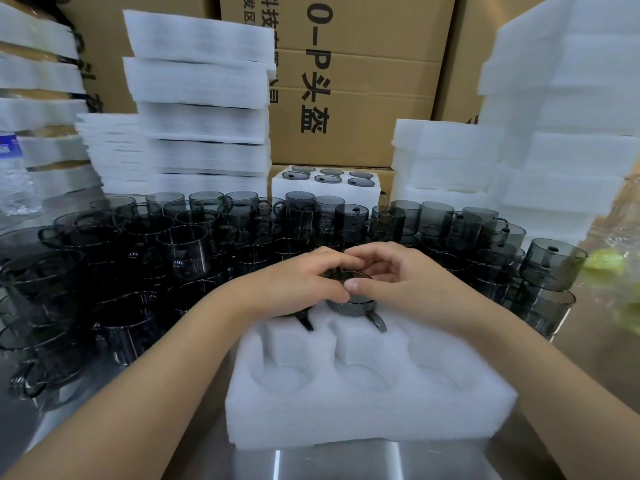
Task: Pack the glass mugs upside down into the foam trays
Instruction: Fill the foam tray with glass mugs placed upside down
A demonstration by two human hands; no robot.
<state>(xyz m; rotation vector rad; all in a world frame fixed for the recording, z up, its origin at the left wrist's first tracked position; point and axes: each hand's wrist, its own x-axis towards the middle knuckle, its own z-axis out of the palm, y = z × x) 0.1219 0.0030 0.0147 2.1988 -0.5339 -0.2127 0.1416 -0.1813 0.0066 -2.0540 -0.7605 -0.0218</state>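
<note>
Glass mug point(349, 304), between left hand point(294, 284) and right hand point(405, 287) (both curled round it), seems fragile, slippery; grip its walls, not handle.

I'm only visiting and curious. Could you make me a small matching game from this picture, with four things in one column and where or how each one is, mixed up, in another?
Things
1. held mug
2. near foam tray
3. far foam tray
4. plastic bottle

Places or states
A. at the far left edge of the view
B. front row of pockets empty
C. upside down between the left hand and right hand, partly in a back-row pocket
D. every visible pocket holds a mug

Pairs: 1-C, 2-B, 3-D, 4-A
</note>
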